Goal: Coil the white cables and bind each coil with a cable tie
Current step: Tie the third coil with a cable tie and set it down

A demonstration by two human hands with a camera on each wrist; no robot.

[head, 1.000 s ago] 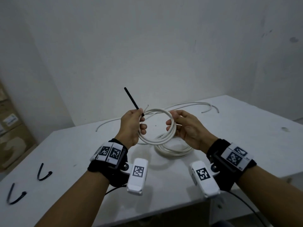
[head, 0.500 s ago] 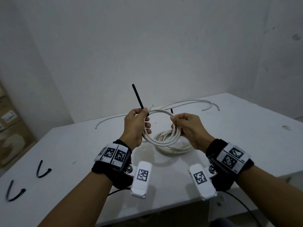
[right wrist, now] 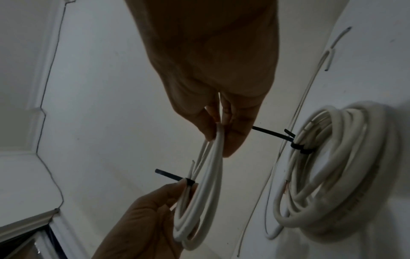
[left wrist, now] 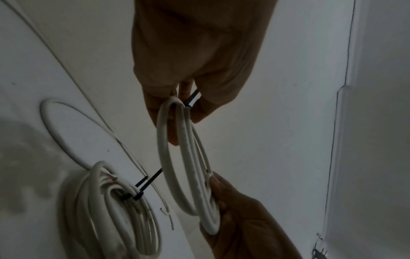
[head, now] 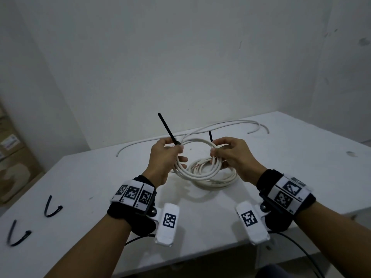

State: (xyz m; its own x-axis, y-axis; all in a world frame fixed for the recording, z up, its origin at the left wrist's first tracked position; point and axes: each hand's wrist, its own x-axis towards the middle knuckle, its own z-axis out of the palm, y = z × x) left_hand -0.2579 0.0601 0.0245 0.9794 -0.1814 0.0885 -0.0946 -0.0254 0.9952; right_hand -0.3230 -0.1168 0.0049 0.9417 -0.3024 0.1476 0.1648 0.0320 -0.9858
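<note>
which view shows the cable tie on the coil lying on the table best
The right wrist view: the cable tie cinched around the table coil shows unobstructed, tail sticking out. The left wrist view shows it too, darker. In the head view, the hand-held coil mostly hides it.

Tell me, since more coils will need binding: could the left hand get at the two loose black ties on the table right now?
Probably not yet. The left hand grips the held coil and its tie. The loose ties lie unobstructed to its left, so freeing that grip should suffice.
</note>
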